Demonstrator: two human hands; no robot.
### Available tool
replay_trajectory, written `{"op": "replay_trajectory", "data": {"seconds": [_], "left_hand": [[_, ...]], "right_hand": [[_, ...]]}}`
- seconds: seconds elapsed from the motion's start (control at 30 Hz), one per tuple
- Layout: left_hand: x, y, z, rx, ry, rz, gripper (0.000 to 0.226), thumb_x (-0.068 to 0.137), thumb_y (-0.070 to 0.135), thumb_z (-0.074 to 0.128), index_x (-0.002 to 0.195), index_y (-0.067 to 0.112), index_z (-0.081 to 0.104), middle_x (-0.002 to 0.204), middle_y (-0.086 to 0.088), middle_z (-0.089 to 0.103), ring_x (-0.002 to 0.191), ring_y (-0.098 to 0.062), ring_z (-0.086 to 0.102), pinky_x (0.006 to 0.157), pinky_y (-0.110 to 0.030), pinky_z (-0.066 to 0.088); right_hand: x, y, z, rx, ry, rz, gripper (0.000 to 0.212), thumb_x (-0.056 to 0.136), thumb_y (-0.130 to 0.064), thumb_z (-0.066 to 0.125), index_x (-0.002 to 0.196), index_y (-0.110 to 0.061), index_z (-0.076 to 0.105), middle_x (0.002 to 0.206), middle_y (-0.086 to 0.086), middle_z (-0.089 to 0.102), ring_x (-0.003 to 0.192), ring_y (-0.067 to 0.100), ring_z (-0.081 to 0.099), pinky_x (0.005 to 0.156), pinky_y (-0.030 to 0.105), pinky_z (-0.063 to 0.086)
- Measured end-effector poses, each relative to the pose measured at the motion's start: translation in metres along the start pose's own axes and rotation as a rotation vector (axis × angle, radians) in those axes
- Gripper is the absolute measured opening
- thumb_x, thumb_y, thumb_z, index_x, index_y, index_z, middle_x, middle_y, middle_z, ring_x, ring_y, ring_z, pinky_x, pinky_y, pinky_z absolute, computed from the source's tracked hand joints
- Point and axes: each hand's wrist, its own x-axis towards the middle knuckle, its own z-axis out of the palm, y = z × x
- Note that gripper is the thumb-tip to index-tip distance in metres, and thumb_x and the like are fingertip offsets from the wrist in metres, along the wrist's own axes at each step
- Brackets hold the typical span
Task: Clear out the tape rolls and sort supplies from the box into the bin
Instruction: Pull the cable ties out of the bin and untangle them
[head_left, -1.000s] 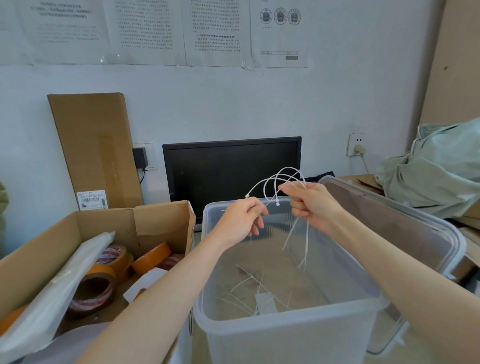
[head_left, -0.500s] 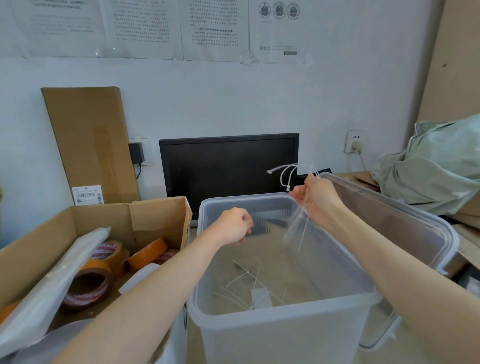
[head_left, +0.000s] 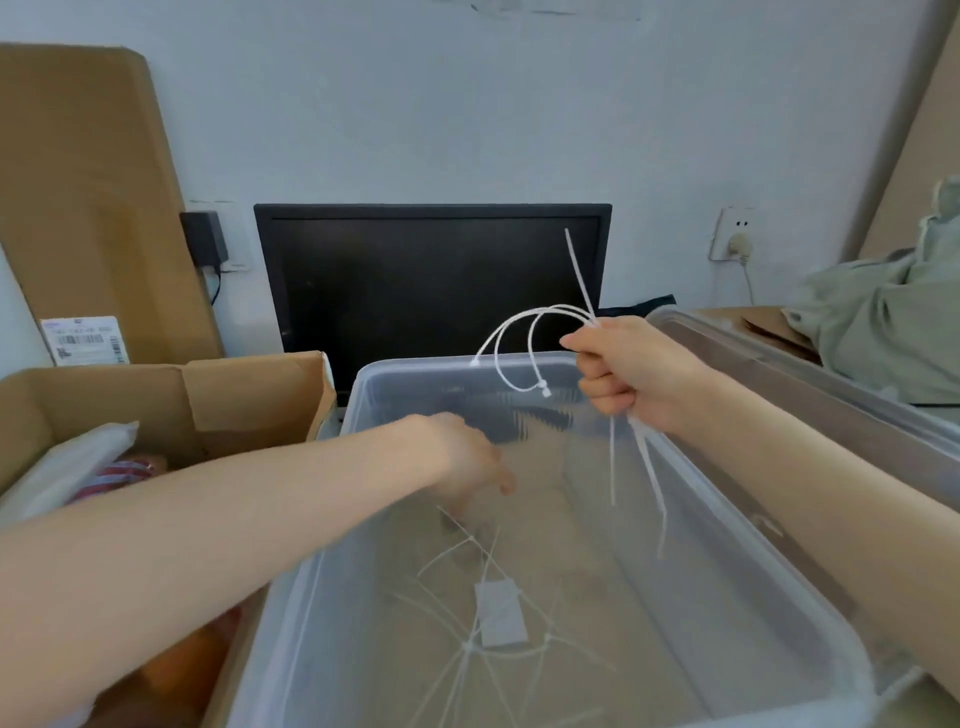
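A pale blue painted wall (head_left: 467, 114) backs a cluttered work surface. In front of it stands a clear plastic bin (head_left: 810, 613), rectangular with rounded corners and a thick rim; its walls are see-through and smooth. On its floor lie loose white cable ties (head_left: 467, 644), thin stiff strips crossing one another, with a small pale rectangular tag (head_left: 500, 613) among them. The right hand (head_left: 631, 376) is fisted round a bunch of cable ties (head_left: 524, 340) held over the bin, their heads arching up and left, their tails hanging below the fist. The left hand (head_left: 467, 460) reaches down inside the bin, blurred, fingers pointing downward; I cannot tell whether it grips anything. Just left of the bin sits an open corrugated cardboard box (head_left: 249, 400) holding a red-and-white tape roll (head_left: 111, 475), half hidden under a flat white plastic packet (head_left: 67, 462). A flat cardboard sheet (head_left: 88, 197) with a barcode label leans on the wall. Behind the bin stands a dark monitor (head_left: 431, 280). The bin's clear lid (head_left: 810, 374) leans at the right, beside crumpled grey-green cloth (head_left: 883, 322) and a wall socket (head_left: 735, 234)
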Motion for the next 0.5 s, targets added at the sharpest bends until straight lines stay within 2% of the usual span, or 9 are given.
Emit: {"op": "replay_trajectory", "data": {"seconds": [0.13, 0.23, 0.37, 0.43, 0.5], "left_hand": [[0.019, 0.012, 0.001, 0.215, 0.001, 0.27, 0.074, 0.084, 0.037, 0.067, 0.145, 0.038, 0.026, 0.144, 0.005, 0.035, 0.129, -0.023, 0.037, 0.102, -0.043, 0.038], [0.028, 0.03, 0.006, 0.138, -0.029, 0.408, 0.07, 0.082, 0.033, 0.071, 0.142, 0.028, 0.035, 0.14, 0.001, 0.04, 0.128, -0.025, 0.038, 0.1, -0.041, 0.038], [0.028, 0.042, 0.023, 0.126, -0.039, 0.468, 0.07, 0.074, 0.033, 0.078, 0.132, 0.018, 0.042, 0.128, -0.004, 0.047, 0.118, -0.028, 0.048, 0.092, -0.043, 0.043], [0.028, 0.046, 0.034, 0.194, 0.001, 0.499, 0.061, 0.076, 0.036, 0.075, 0.125, 0.014, 0.045, 0.124, -0.006, 0.051, 0.114, -0.029, 0.052, 0.09, -0.043, 0.045], [0.029, 0.051, 0.043, 0.297, 0.052, 0.551, 0.04, 0.084, 0.032, 0.068, 0.115, 0.012, 0.054, 0.118, -0.007, 0.058, 0.111, -0.029, 0.055, 0.089, -0.041, 0.047]], "right_hand": [[0.012, 0.019, 0.01, -0.002, -0.018, 0.033, 0.04, 0.101, -0.021, 0.042, 0.064, -0.022, 0.026, 0.043, -0.008, 0.02, 0.036, 0.007, 0.014, 0.034, 0.016, 0.013], [0.013, 0.021, 0.012, -0.046, -0.03, 0.024, 0.044, 0.101, -0.027, 0.041, 0.06, -0.021, 0.027, 0.043, -0.008, 0.021, 0.037, 0.008, 0.015, 0.035, 0.018, 0.013], [0.01, 0.022, 0.011, -0.09, -0.038, -0.002, 0.044, 0.102, -0.028, 0.042, 0.06, -0.019, 0.03, 0.043, -0.008, 0.022, 0.037, 0.009, 0.016, 0.035, 0.018, 0.014], [0.009, 0.024, 0.012, -0.114, -0.047, -0.012, 0.044, 0.102, -0.029, 0.042, 0.06, -0.019, 0.031, 0.043, -0.008, 0.022, 0.038, 0.009, 0.017, 0.036, 0.018, 0.015], [0.009, 0.024, 0.011, -0.144, -0.057, -0.012, 0.043, 0.101, -0.029, 0.043, 0.061, -0.019, 0.032, 0.043, -0.008, 0.023, 0.038, 0.009, 0.017, 0.036, 0.019, 0.016]]}}
